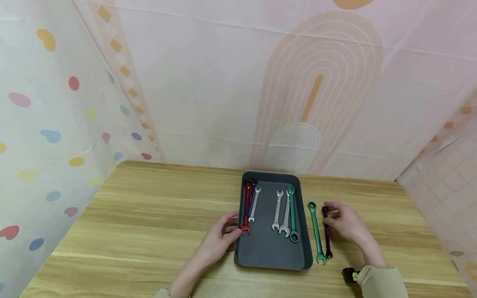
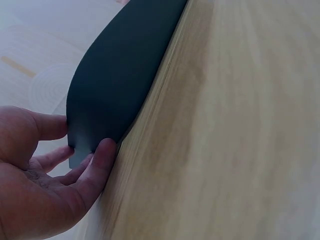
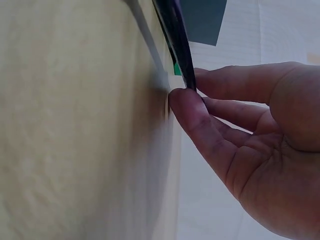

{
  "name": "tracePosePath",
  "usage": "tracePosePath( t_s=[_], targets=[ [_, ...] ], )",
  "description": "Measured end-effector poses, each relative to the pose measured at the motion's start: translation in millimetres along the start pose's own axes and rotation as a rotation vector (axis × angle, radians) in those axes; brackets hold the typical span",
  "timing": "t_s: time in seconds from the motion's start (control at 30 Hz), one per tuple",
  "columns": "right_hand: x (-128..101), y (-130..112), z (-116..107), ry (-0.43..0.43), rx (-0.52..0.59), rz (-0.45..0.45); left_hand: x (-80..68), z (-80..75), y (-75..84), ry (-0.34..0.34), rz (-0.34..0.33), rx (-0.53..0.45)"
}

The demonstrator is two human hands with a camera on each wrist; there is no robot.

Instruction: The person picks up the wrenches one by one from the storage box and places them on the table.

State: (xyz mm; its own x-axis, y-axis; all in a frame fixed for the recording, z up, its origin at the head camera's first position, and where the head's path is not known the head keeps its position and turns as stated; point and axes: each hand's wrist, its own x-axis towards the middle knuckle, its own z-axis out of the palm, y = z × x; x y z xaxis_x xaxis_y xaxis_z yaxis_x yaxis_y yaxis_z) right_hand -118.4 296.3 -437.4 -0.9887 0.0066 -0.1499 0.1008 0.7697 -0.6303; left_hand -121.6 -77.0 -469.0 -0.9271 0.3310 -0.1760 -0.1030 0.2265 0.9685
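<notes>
My right hand (image 1: 344,221), at lower right of the head view, pinches the upper end of the dark purple wrench (image 1: 327,231) between thumb and forefinger; the right wrist view shows the fingertips (image 3: 187,102) closed on its tip, while the wrench's lower end rests on the wooden table (image 1: 149,215). Just left of it lies a green wrench (image 1: 316,234), flat on the table and beside the dark tray (image 1: 268,252) at lower centre. My left hand (image 1: 220,238) grips the tray's left rim, thumb and fingers curled about the edge, as the left wrist view confirms. Inside the tray, along its left side, lie a red wrench (image 1: 246,207), a purple wrench (image 1: 252,194) and a silver wrench (image 1: 255,203); toward its right side lie two silver wrenches (image 1: 282,211) and another green wrench (image 1: 292,215).
</notes>
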Motion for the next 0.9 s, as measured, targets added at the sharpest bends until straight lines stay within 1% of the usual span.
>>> tracePosePath(
  t_s=[0.13,0.33,0.9],
  targets=[
    [0.0,-1.0,2.2,0.008,-0.037,-0.018,-0.4,0.1,0.3,0.0,0.005,0.001],
    [0.2,-1.1,4.6,0.01,-0.062,-0.036,-0.2,0.0,0.2,0.001,0.006,0.001],
    [0.3,-2.1,6.3,0.019,-0.088,-0.044,-0.1,0.1,1.3,0.007,0.005,0.012]
  ],
)
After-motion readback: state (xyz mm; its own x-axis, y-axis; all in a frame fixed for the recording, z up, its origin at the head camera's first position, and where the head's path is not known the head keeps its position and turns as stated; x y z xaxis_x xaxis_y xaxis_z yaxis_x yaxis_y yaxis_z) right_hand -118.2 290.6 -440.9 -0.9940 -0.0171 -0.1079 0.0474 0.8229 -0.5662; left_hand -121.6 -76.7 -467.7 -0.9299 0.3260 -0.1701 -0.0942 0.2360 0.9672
